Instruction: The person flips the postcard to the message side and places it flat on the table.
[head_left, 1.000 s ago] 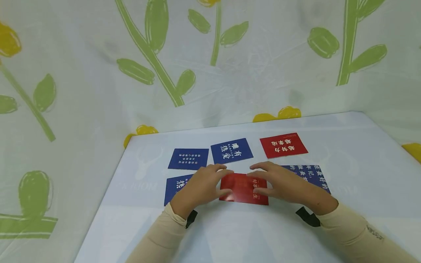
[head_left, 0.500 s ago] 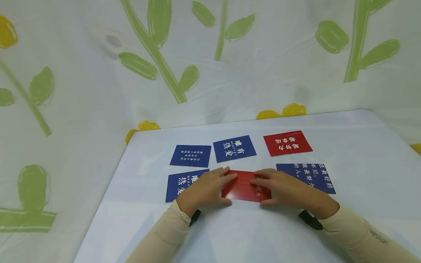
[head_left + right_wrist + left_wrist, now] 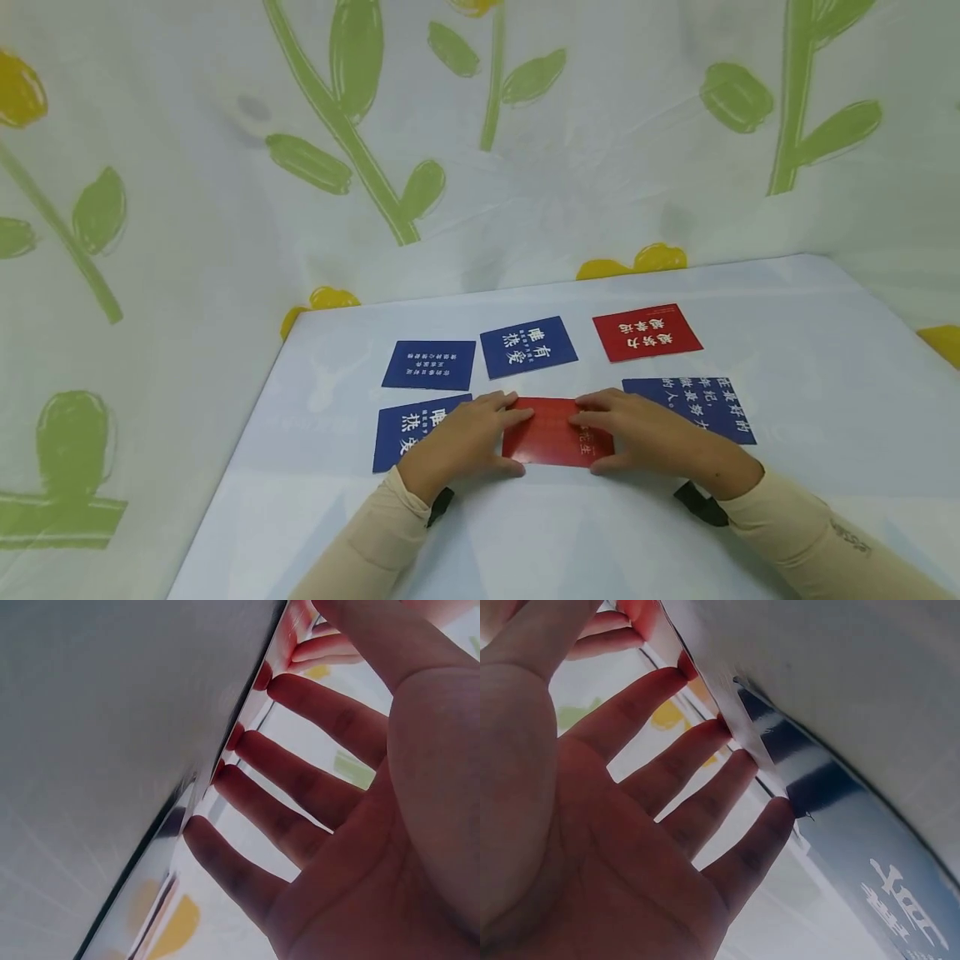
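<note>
A glossy red card (image 3: 551, 431) with white lettering lies flat on the table, between my two hands. My left hand (image 3: 459, 442) reaches over its left end, fingers spread, the thumb by the near left corner. Over the right end my right hand (image 3: 648, 435) is spread likewise, its thumb near the bottom right corner and covering part of the lettering. In the left wrist view the left fingers (image 3: 690, 761) are nearly straight, tips at the shiny card surface. The right fingers (image 3: 289, 772) look the same in the right wrist view.
Blue cards lie about the hands: one (image 3: 408, 429) partly under the left hand, one (image 3: 431, 364) behind it, one (image 3: 528, 346) at the back middle, and one (image 3: 705, 408) beside the right hand. Another red card (image 3: 647, 333) lies back right. A flowered cloth (image 3: 562, 192) hangs behind the table.
Both hands have come down onto the red card; the thumbs have moved from over it to its near edge. The cards look unmoved on the table.
</note>
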`<action>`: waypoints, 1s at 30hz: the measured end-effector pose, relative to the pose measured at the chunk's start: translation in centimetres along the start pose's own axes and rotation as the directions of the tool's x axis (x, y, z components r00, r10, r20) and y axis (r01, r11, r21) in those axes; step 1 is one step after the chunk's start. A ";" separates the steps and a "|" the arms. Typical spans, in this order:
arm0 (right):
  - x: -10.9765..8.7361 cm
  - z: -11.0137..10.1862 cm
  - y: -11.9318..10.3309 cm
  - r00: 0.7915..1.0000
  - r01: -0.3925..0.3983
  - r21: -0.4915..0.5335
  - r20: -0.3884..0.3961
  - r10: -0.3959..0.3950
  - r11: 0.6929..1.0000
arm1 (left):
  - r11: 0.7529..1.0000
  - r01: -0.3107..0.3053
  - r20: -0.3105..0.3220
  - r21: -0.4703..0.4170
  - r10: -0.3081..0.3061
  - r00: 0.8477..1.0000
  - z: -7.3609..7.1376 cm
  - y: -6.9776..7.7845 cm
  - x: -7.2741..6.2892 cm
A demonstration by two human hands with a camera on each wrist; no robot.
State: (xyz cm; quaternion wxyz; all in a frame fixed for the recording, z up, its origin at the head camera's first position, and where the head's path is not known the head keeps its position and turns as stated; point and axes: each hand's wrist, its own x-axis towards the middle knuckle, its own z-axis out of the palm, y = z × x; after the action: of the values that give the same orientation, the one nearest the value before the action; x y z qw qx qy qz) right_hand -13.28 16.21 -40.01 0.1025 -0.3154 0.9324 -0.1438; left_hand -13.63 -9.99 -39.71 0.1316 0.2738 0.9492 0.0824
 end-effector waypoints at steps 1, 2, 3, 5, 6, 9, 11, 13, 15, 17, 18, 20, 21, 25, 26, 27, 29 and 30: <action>0.1 0.1 0.0 1.000 0.000 -0.003 0.002 0.000 1.000 | 1.000 0.001 0.000 -0.003 -0.001 1.000 0.0 0.0 -0.1; 0.1 0.1 -0.1 1.000 0.002 -0.008 0.004 -0.002 1.000 | 1.000 0.002 -0.001 -0.008 -0.002 1.000 0.1 -0.1 -0.2; 0.1 0.2 -0.1 1.000 0.006 -0.013 0.004 -0.006 1.000 | 1.000 0.002 -0.001 -0.009 -0.002 1.000 0.1 -0.1 -0.3; 0.2 0.2 -0.1 1.000 0.007 -0.028 0.006 -0.007 1.000 | 1.000 -0.002 -0.006 -0.002 0.002 1.000 0.2 -0.2 -0.3; 0.2 0.1 -0.1 1.000 0.012 -0.037 0.003 -0.011 0.999 | 1.000 -0.005 -0.007 0.003 0.005 1.000 0.2 -0.2 -0.3; 0.2 -0.1 -0.1 1.000 0.020 -0.060 -0.001 -0.021 0.998 | 1.000 -0.011 -0.009 0.020 0.011 1.000 0.1 -0.2 -0.2; 0.2 -0.1 -0.1 1.000 0.021 -0.070 -0.004 -0.021 0.997 | 1.000 -0.012 -0.008 0.027 0.012 1.000 0.0 -0.2 -0.2; 0.1 -0.2 -0.1 1.000 0.020 -0.075 -0.006 -0.021 0.997 | 0.999 -0.008 -0.004 0.031 0.008 1.000 -0.1 -0.1 -0.1; 0.1 -0.2 0.0 1.000 0.019 -0.078 -0.009 -0.020 0.997 | 0.999 -0.003 0.000 0.035 0.003 1.000 -0.2 0.0 -0.1; 0.1 -0.2 0.0 1.000 0.024 -0.085 -0.017 -0.025 0.996 | 0.999 0.004 0.002 0.034 -0.004 1.000 -0.2 0.0 0.0; 0.0 -0.2 0.0 0.999 0.022 -0.085 -0.021 -0.024 0.996 | 0.999 0.006 0.002 0.036 -0.006 1.000 -0.2 0.0 0.0; 0.0 -0.1 0.0 0.999 0.018 -0.083 -0.029 -0.021 0.996 | 0.999 0.008 0.003 0.039 -0.008 1.000 0.0 0.0 0.0; 0.0 -0.1 0.0 0.999 0.019 -0.081 -0.030 -0.021 0.997 | 0.999 0.008 0.002 0.039 -0.008 1.000 0.1 0.0 0.0; -0.1 -0.2 -0.2 1.000 -0.007 -0.070 -0.027 0.005 0.998 | 0.999 0.002 -0.008 0.041 -0.002 1.000 0.3 -0.1 0.0; -0.1 -0.2 -0.2 1.000 -0.007 -0.072 -0.026 0.005 0.997 | 0.999 -0.001 -0.013 0.040 0.002 1.000 0.4 -0.1 0.0; -0.1 -0.3 -0.2 1.000 -0.010 -0.071 -0.024 0.008 0.997 | 0.999 -0.005 -0.018 0.038 0.006 1.000 0.4 -0.1 0.0; -0.2 -0.4 -0.3 1.000 -0.019 -0.068 -0.024 0.018 0.997 | 0.999 -0.005 -0.020 0.037 0.005 1.000 0.4 0.0 -0.1; -0.2 -0.4 -0.3 0.999 -0.023 -0.067 -0.024 0.021 0.997 | 0.999 -0.006 -0.022 0.036 0.007 1.000 0.3 0.0 -0.1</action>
State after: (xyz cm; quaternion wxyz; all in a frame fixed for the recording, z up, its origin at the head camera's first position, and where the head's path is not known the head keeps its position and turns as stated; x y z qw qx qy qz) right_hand -13.12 16.20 -39.52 0.0827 -0.3068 0.9412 -0.1146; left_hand -13.45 -10.02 -40.01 0.1160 0.2782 0.9510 0.0690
